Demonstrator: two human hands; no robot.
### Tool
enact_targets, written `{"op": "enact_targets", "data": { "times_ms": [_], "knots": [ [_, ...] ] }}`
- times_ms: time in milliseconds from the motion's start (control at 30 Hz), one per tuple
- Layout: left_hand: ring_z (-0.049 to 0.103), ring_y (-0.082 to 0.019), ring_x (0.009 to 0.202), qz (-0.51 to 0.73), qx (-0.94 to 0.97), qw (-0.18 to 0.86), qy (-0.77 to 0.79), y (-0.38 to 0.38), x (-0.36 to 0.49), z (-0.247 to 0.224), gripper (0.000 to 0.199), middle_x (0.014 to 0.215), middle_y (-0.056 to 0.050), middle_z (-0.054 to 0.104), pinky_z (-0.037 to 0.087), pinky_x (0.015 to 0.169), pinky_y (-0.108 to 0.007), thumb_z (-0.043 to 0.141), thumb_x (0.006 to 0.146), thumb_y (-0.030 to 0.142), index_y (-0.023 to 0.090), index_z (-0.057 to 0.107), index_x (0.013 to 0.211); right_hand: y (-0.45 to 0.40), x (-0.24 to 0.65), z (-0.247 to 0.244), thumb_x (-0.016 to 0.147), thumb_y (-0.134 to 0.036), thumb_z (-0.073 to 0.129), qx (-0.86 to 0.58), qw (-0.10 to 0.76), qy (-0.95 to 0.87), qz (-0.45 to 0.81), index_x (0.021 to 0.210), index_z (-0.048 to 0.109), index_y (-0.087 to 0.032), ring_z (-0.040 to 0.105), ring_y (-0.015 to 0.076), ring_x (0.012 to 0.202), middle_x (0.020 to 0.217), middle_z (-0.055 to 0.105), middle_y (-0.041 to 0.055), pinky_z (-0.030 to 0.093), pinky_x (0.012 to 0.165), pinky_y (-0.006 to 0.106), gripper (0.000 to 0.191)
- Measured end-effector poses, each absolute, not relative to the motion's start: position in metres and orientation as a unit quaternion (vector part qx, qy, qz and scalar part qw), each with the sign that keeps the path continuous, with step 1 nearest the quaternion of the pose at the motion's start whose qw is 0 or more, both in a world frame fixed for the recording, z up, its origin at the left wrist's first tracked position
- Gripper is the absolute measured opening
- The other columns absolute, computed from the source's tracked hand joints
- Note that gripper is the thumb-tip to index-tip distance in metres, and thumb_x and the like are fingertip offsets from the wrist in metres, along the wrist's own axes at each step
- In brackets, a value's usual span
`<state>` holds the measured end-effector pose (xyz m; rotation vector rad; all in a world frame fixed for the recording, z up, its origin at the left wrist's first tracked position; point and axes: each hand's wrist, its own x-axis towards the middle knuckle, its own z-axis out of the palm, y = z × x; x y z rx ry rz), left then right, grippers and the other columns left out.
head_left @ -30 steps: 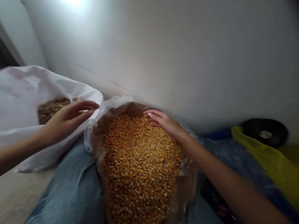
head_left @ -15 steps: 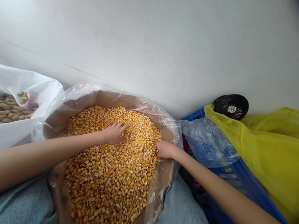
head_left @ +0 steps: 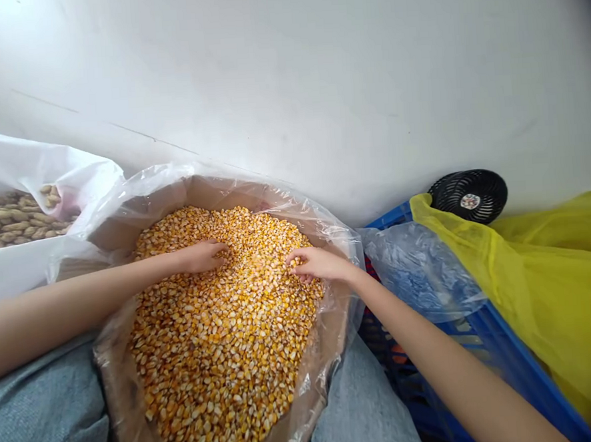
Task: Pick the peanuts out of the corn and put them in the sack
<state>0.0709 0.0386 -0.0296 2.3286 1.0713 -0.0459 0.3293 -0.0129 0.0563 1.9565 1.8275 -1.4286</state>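
Observation:
A cardboard box [head_left: 208, 193] lined with clear plastic rests on my lap, heaped with dried yellow-orange corn kernels [head_left: 223, 345]. My left hand [head_left: 202, 257] lies on the far part of the heap, its fingertips sunk among the kernels. My right hand [head_left: 315, 264] is a short way to the right, fingers curled, with kernels showing between the fingertips. Both hands are over the corn and apart from each other. To the left, in-shell peanuts [head_left: 18, 221] lie in a white plastic sack [head_left: 31, 157].
A white wall [head_left: 287, 81] rises close behind the box. My jeans [head_left: 362, 410] lie below it. On the right are a blue crate [head_left: 514, 361], a bluish plastic bag [head_left: 419, 273], a yellow plastic bag [head_left: 544, 286] and a small black fan [head_left: 469, 197].
The view has steadied on the box since the earliest frame. My right hand has moved farther up the heap, and my left hand has shifted slightly left.

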Motion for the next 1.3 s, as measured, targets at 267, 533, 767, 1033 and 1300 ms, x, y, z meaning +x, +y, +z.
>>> {"op": "enact_targets", "data": {
  "times_ms": [267, 533, 767, 1033, 1300],
  "knots": [
    [0.037, -0.025, 0.106, 0.059, 0.856, 0.151, 0.491, 0.054, 0.058, -0.034, 0.045, 0.112, -0.012, 0.045, 0.027, 0.092, -0.035, 0.036, 0.075, 0.036, 0.011, 0.047, 0.11, 0.023, 0.33, 0.059, 0.07, -0.019, 0.046, 0.606, 0.111, 0.741, -0.267, 0.08, 0.061, -0.015, 0.056, 0.0136, 0.062, 0.076, 0.063, 0.0041, 0.041, 0.056, 0.021, 0.019],
    [0.036, -0.021, 0.11, 0.129, 0.822, 0.178, 0.525, 0.065, 0.047, -0.035, 0.047, 0.12, -0.012, 0.041, 0.027, 0.094, -0.029, 0.034, 0.075, 0.031, 0.009, 0.042, 0.116, 0.048, 0.3, 0.02, 0.072, -0.02, 0.044, 0.538, 0.034, 0.808, -0.235, 0.09, 0.062, -0.017, 0.056, 0.0146, 0.082, 0.093, 0.062, 0.0038, 0.039, 0.074, 0.022, 0.025],
    [0.038, -0.021, 0.111, -0.079, 0.846, 0.386, 0.359, 0.037, 0.064, -0.022, 0.051, 0.125, -0.006, 0.039, 0.03, 0.092, -0.03, 0.042, 0.07, 0.032, 0.017, 0.039, 0.119, 0.005, 0.291, 0.022, 0.071, -0.026, 0.046, 0.438, 0.182, 0.81, -0.344, 0.091, 0.063, -0.019, 0.056, 0.0159, 0.079, 0.09, 0.063, 0.002, 0.04, 0.07, 0.024, 0.027],
    [0.025, -0.024, 0.119, -0.193, 0.78, 0.547, 0.235, 0.012, 0.079, 0.0, 0.072, 0.132, -0.004, 0.027, 0.023, 0.096, -0.034, 0.053, 0.062, 0.047, 0.022, 0.03, 0.126, 0.018, 0.271, 0.051, 0.073, -0.036, 0.046, 0.398, 0.241, 0.789, -0.402, 0.096, 0.061, -0.02, 0.055, 0.0162, 0.082, 0.093, 0.062, 0.0016, 0.04, 0.071, 0.023, 0.032],
    [0.049, -0.016, 0.099, -0.007, 0.782, 0.546, 0.301, 0.041, 0.063, -0.005, 0.04, 0.107, -0.002, 0.055, 0.035, 0.087, -0.026, 0.035, 0.077, 0.039, 0.017, 0.051, 0.107, 0.077, 0.265, -0.014, 0.078, -0.029, 0.041, 0.525, -0.032, 0.84, -0.131, 0.121, 0.039, -0.016, 0.038, 0.0193, 0.11, 0.12, 0.043, 0.0103, 0.026, 0.093, 0.03, 0.045]
  ]
}}
